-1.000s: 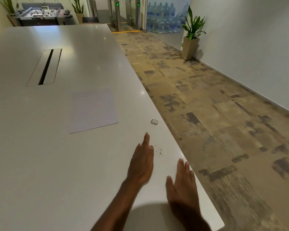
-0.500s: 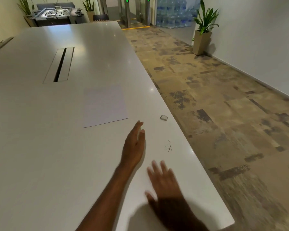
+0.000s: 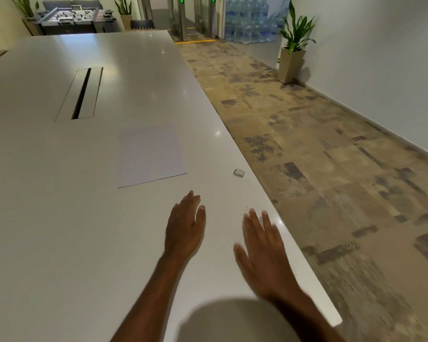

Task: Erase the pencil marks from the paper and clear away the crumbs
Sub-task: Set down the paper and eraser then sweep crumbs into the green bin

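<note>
A white sheet of paper (image 3: 150, 155) lies flat on the long white table (image 3: 59, 218); no marks show on it from here. A small pale eraser (image 3: 239, 172) rests near the table's right edge. A few dark crumbs (image 3: 245, 212) sit just beyond the fingertips of my right hand (image 3: 262, 245), which lies flat and open beside the edge. My left hand (image 3: 185, 225) is flat on the table below the paper's near right corner, fingers together, holding nothing.
The table's right edge (image 3: 277, 211) runs diagonally, with patterned carpet (image 3: 331, 181) below it. A cable slot (image 3: 80, 93) is set in the tabletop beyond the paper. A potted plant (image 3: 293, 53) stands by the right wall.
My right hand has slid forward and to the right, up to the crumbs, now covering most of them. My left hand has stayed close to where it was.
</note>
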The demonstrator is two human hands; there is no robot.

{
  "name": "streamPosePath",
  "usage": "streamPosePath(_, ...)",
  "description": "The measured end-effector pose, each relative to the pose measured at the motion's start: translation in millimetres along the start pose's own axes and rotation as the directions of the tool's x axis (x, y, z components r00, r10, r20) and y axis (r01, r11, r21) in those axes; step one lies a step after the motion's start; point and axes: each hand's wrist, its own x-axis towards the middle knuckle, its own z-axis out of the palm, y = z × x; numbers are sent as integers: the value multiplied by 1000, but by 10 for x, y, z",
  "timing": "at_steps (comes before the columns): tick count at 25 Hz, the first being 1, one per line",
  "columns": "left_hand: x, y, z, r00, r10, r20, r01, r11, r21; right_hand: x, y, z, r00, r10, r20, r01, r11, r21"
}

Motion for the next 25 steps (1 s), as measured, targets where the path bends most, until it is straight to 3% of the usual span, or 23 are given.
streamPosePath(3, 29, 46, 76, 997, 23, 77, -30, 995, 100, -532, -227, 221, 985, -170, 32, 172, 984, -57)
streamPosePath(5, 57, 61, 118, 995, 19, 98, -35, 987, 157, -395, -222, 304, 978, -204, 39, 207, 975, -85)
streamPosePath(11, -3, 38, 98, 996, 25, 84, -34, 994, 107, 485, 93, 161, 1000, -13, 13, 13, 1000, 19)
streamPosePath(13, -2, 15, 97, 996, 41, 74, -47, 995, 89, 601, 261, 130, 995, 93, -30, -89, 988, 124)
streamPosePath(15, 3, 7, 104, 996, 59, 74, -67, 992, 105, 665, 425, 129, 981, 192, -42, -185, 975, 121)
streamPosePath(18, 7, 31, 109, 993, 93, 76, -104, 983, 152, 700, 413, 173, 990, 140, 18, -141, 989, 49)
streamPosePath(21, 6, 14, 121, 987, 124, 98, -143, 965, 221, 530, 339, 102, 997, 73, -7, -66, 940, 335)
streamPosePath(23, -2, -5, 131, 987, 132, 97, -150, 965, 214, 190, 327, 51, 971, 234, -51, -174, 835, 522)
streamPosePath(25, -2, -6, 142, 987, 129, 97, -148, 966, 214, -222, 218, 56, 922, 386, -33, -348, 864, 364)
